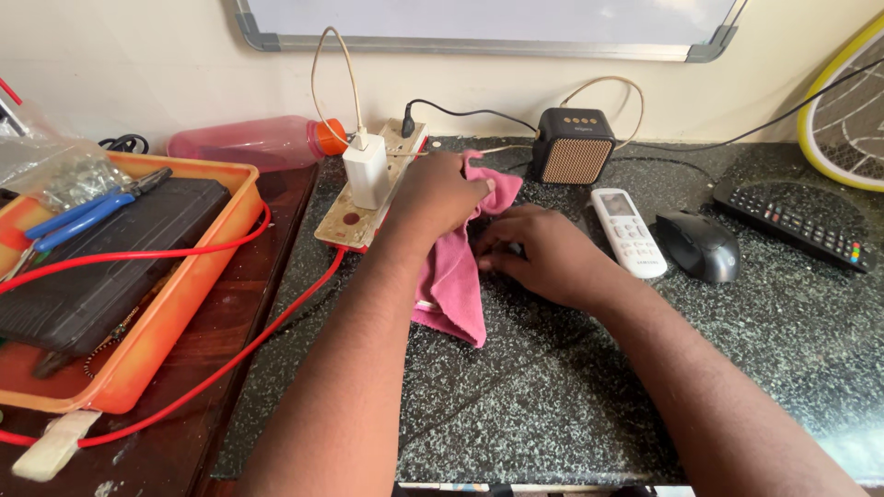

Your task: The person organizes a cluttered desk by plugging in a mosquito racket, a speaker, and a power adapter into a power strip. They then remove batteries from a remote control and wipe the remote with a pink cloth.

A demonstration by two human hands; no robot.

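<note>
Landmark: pink cloth (456, 276), lying mid-worktop (552, 396) on dark speckled stone.

Nearest: both forearms come in from the bottom edge. Bare worktop in front of the cloth looks clean; can't tell from this view whether it has been wiped.

Right hand (543, 253): just right of the cloth, palm down, fingers curled, fingertips touching its right edge. Whether it actually pinches fabric – can't tell.

Left hand (437, 198): on the cloth's top end, closed over a bunched fold, gripping it.

Left of the cloth: power strip (368, 198) touching or nearly so, white charger (366, 170) plugged in, red cable (230, 359) trailing toward an orange tray (175, 313) with a black box and blue pliers (78, 216).

Right of the cloth: white remote (628, 232), black mouse (697, 246), black remote (792, 225) further out.

Behind the cloth: small speaker (575, 145), pink bottle (262, 143) on its side, against the wall.

Progress, my read: cloth is still bunched, not spread, so wiping around the strip looks barely begun.
</note>
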